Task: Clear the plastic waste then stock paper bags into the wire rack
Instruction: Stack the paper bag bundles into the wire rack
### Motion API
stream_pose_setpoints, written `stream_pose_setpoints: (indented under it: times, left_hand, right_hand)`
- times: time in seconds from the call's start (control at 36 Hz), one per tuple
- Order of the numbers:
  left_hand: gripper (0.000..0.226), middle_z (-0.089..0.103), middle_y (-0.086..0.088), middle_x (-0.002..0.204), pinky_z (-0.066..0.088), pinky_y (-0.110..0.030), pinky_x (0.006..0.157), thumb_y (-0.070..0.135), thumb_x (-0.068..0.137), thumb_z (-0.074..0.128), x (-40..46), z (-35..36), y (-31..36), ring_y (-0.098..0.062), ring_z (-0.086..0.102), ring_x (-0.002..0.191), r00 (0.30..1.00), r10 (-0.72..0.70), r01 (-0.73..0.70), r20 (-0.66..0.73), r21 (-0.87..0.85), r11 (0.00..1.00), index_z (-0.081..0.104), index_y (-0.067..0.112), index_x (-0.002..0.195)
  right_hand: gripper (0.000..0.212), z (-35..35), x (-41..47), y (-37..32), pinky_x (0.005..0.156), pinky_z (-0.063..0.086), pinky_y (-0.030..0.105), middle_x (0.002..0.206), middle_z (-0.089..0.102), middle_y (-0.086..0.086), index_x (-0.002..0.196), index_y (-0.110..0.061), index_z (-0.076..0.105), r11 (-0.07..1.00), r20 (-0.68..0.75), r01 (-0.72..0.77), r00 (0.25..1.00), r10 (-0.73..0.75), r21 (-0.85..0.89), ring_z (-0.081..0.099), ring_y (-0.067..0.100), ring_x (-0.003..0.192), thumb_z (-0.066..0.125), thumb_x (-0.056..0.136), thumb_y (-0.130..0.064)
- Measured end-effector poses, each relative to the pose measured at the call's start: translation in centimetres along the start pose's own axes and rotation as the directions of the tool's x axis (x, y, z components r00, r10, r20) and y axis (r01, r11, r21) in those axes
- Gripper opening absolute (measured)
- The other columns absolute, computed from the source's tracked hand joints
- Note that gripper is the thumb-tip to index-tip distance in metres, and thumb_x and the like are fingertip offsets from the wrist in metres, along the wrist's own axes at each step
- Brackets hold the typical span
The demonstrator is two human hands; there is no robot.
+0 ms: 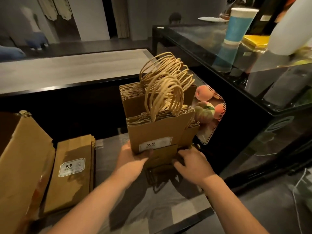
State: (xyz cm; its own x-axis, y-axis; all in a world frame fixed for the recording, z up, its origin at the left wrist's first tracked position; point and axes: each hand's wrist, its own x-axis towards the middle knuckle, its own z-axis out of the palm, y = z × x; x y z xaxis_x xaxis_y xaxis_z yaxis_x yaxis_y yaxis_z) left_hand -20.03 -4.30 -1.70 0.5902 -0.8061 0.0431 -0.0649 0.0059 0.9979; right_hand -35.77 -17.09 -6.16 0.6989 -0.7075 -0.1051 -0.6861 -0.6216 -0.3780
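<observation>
Two hands hold one thick bundle of paper bags (160, 132) upright in the middle of the view, its twisted handles fanning out at the top. By the look of it, the plastic-clearing part of the task is over, since no loose plastic shows, and the stocking step is in hand.

Going from the left, a large brown carton (22, 157) leans at the edge, and just beside it lies a flat stack of bags (70, 171) with a 9.9 label, probably next in line. The left hand (133, 159) grips the lower left corner of the bundle, thumb across the front near its price label. The right hand (194, 164) has its fingers curled round the lower right edge, where the folded bottoms bunch up.

The wire rack cannot be made out clearly; dark bars seem to show under the bundle, but that is uncertain. The next move probably calls for lowering the bundle squarely, keeping the bags together so none slips out.

Right of the bundle, a peach sticker (209, 108) sits on the dark display case (253, 124), close enough to crowd the right hand. On its glass top stands a blue paper cup (238, 26), well clear of the work.
</observation>
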Motion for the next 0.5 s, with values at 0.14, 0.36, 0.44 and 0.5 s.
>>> stream_pose_setpoints:
  times: [0.14,0.36,0.44,0.5]
  left_hand:
    - [0.041,0.065,0.028,0.085,0.045,-0.002,0.064,0.006,0.080,0.074,0.7,0.1,-0.7,0.018,0.060,0.080,1.000,0.008,-0.007,-0.007,0.094,0.995,0.058,0.040,0.096]
    - [0.034,0.059,0.025,0.094,0.041,-0.001,0.063,0.013,0.083,0.072,0.4,-0.3,-0.7,0.016,0.053,0.082,1.000,-0.027,0.029,-0.013,0.176,0.984,0.056,0.037,0.100]
    - [0.038,0.061,0.022,0.093,0.043,-0.001,0.067,0.008,0.080,0.074,0.2,-1.0,0.1,0.011,0.056,0.083,0.999,-0.041,0.044,-0.023,0.139,0.989,0.054,0.037,0.095]
    - [0.039,0.064,0.014,0.098,0.046,-0.013,0.084,0.004,0.079,0.074,0.2,-1.5,0.5,-0.003,0.060,0.092,0.998,-0.057,0.061,-0.036,0.115,0.991,0.055,0.033,0.097]
  right_hand:
    - [0.037,0.1,0.3,0.1,0.107,0.031,0.037,0.117,0.064,-0.007,0.114,-0.030,0.063,1.000,-0.028,-0.007,1.000,0.007,-0.008,0.042,0.020,0.122,0.046,0.091,-0.053]
    - [0.033,0.3,0.7,0.2,0.097,0.032,0.037,0.105,0.064,-0.009,0.109,-0.030,0.062,1.000,0.007,-0.016,1.000,0.016,-0.014,0.051,0.016,0.109,0.046,0.091,-0.053]
    - [0.036,0.4,0.7,0.4,0.095,0.034,0.037,0.099,0.064,-0.010,0.110,-0.029,0.063,1.000,0.017,-0.013,1.000,0.014,-0.013,0.054,0.016,0.106,0.045,0.091,-0.054]
    - [0.036,0.4,0.7,0.4,0.093,0.035,0.037,0.088,0.058,-0.012,0.108,-0.027,0.063,1.000,0.015,0.000,1.000,0.000,-0.018,0.054,0.016,0.103,0.042,0.094,-0.053]
